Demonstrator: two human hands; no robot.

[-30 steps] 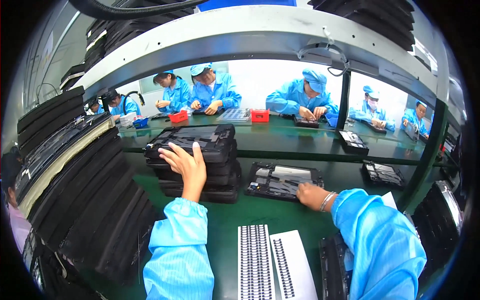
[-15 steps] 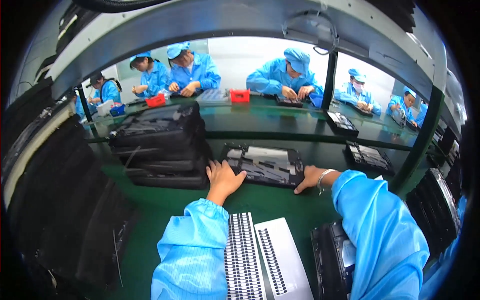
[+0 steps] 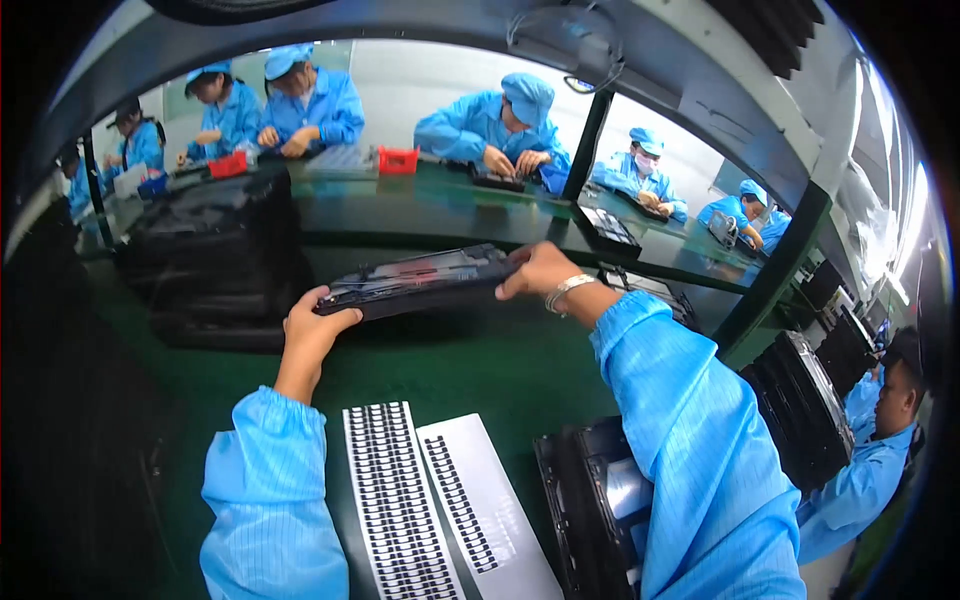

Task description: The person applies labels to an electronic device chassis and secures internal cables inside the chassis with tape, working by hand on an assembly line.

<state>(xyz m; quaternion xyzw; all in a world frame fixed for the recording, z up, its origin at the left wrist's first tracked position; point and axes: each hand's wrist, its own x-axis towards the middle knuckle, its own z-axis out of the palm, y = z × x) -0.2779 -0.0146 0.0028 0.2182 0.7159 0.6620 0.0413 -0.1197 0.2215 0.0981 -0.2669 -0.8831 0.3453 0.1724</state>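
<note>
A black tray (image 3: pixel 425 300) filled with flat grey and silver parts is lifted off the green bench and tilted, its right end higher. My left hand (image 3: pixel 312 330) grips its left end, thumb along the front side. Fingers of my right hand (image 3: pixel 540 272) close round the right end; a bracelet circles that wrist. Left of the tray rises a tall stack of similar black trays (image 3: pixel 215 265). Nearer to me lie two white sheets: one sheet (image 3: pixel 400 500) covered in rows of small black-and-white pieces, the other sheet (image 3: pixel 500 520) with one such column left of a bare area.
Behind my right wrist sits another black tray (image 3: pixel 660 290). Dark flat parts (image 3: pixel 575 500) stand under my right forearm, and a black stack (image 3: pixel 800 400) is at the right beside a person (image 3: pixel 875 460). A metal post (image 3: pixel 775 275) supports the shelf overhead. Several co-workers sit opposite.
Both hands have raised the tray from the bench and tipped it, its right end upward. The view has shifted right, bringing a person at the right edge into sight.
</note>
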